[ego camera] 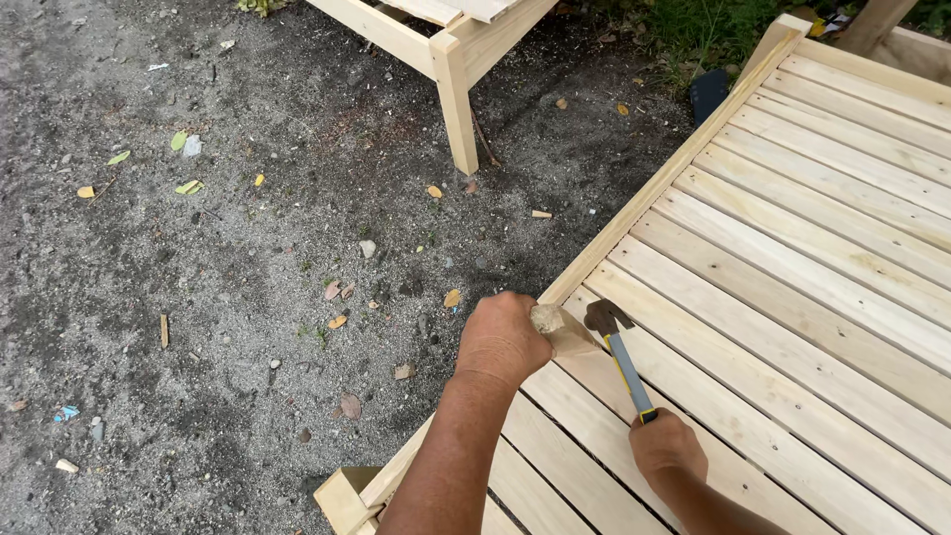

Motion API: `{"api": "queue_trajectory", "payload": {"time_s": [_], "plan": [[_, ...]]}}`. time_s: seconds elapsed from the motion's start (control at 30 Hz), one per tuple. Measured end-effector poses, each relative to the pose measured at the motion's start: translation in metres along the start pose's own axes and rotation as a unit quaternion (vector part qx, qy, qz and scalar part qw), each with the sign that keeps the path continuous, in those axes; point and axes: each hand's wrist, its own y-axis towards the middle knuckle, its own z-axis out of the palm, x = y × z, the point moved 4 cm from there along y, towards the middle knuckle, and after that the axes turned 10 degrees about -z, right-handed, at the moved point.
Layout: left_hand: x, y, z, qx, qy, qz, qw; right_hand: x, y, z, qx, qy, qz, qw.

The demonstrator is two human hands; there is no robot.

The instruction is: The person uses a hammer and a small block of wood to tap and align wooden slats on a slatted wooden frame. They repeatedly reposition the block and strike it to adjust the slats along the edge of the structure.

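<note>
Hammer, claw type with a dark head and a grey-and-yellow handle, is seen in the head view lying diagonally over the slatted wooden frame, head toward the far left, handle running to the near right. The handle's end is enclosed by the right hand, fingers wrapped tight round it. The hammer head is held just beside a small wooden block. That block is gripped by the left hand, closed over its left end and pressing it down at the frame's left edge rail. Block and hammer head are close together; whether they touch cannot be told.

The frame is built of pale, unfinished slats laid side by side with narrow dark gaps, filling the right half of the view. A short offcut is seen at the frame's near corner.

No containers are seen. On the left, gravelly ground is scattered with dry leaves, chips and small stones. At the far centre, a leg of a second piece of pale wooden furniture is planted on the ground. Grass is seen beyond the frame's far end.
</note>
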Motion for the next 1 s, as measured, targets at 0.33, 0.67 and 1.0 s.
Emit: {"api": "queue_trajectory", "payload": {"time_s": [0.33, 0.67, 1.0], "plan": [[0.004, -0.035, 0.013, 0.009, 0.091, -0.016, 0.996, 0.002, 0.047, 0.016, 0.01, 0.001, -0.048, 0.999], [0.068, -0.096, 0.087, -0.04, -0.16, -0.145, 0.976, 0.022, 0.021, -0.005, 0.091, 0.148, -0.091, 0.981], [0.051, -0.096, 0.187, 0.0, -0.537, -0.256, 0.804, 0.022, 0.036, 0.002, 0.125, 0.282, -0.106, 0.945]]}}
